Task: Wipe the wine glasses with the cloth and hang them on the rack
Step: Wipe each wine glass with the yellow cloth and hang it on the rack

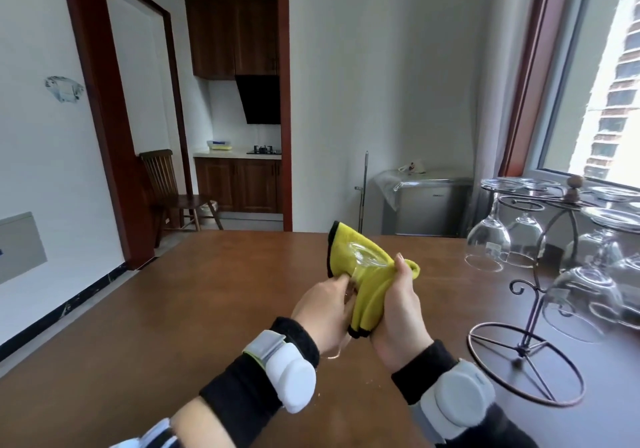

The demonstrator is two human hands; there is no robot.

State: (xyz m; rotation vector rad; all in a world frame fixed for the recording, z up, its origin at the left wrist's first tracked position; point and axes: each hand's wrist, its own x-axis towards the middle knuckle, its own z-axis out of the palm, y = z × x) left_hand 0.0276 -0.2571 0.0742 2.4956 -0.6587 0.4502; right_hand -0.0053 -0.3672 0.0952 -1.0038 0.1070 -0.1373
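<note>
The wine glass (367,258) is in the lower middle of the frame, held above the table (214,295) and almost fully wrapped in the yellow cloth (372,285); only a clear curved part of it shows through at the top of the cloth. The right hand (401,312) has its fingers curled around the cloth and the glass inside it. The left hand (323,309) pinches the glass at the left edge of the cloth, fingers bent, and a small clear piece of glass shows below this hand. Which part is the bowl and which the foot, I cannot tell. At the right side of the frame stands the metal rack (540,295), where several glasses (488,240) already hang upside down. I judge the wiping is still in progress. The risk is that the thin stem breaks if both hands twist against each other too strongly, or the smooth glass slips out of the cloth onto the table. Later, when hanging, it can knock the neighbouring glasses, because they hang close together.
</note>
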